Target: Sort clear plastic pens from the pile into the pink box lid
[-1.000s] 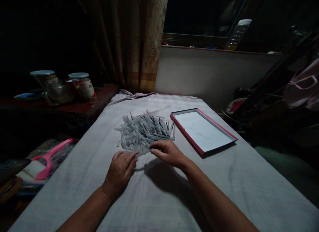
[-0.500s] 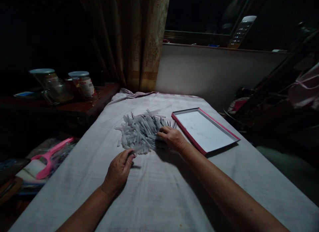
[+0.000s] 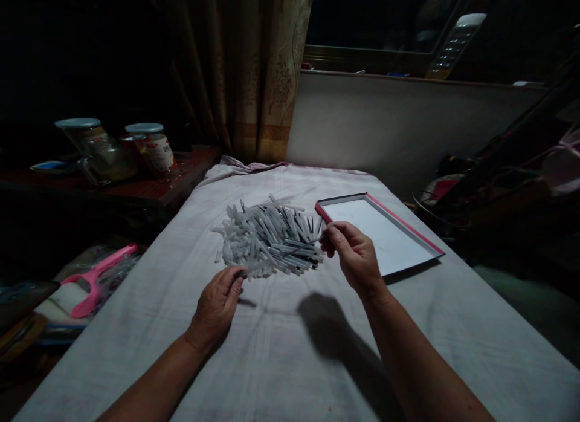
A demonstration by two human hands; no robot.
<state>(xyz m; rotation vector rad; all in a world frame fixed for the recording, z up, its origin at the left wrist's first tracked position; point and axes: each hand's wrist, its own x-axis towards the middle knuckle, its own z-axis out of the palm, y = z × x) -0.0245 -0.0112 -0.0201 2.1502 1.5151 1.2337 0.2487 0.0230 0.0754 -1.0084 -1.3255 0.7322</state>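
A heap of slim translucent plastic tubes and grey-black pen refills (image 3: 276, 228) lies on the pale cloth. At its near left edge my left hand (image 3: 218, 298) is closed in a pinch on a clear plastic tube (image 3: 257, 267). My right hand (image 3: 356, 253) is raised at the heap's right side, thumb and fingers pinching one end of a thin dark pen refill (image 3: 299, 249) that points left over the heap. Behind that hand sits a shallow white box lid (image 3: 414, 225) with red and black edges; the hand hides its near left corner.
On the left, a dark red table (image 3: 181, 189) holds a lidded jar (image 3: 158, 153) and a glass mug (image 3: 106, 167). Below it lies a pink plastic handle (image 3: 95, 283) among bags. A curtain (image 3: 254, 77) hangs behind, and a bottle (image 3: 455, 47) leans on the window ledge.
My right hand has lifted off the heap and moved right, drawing a thin dark refill with it. My left hand stays nearly in place. The view has shifted slightly.
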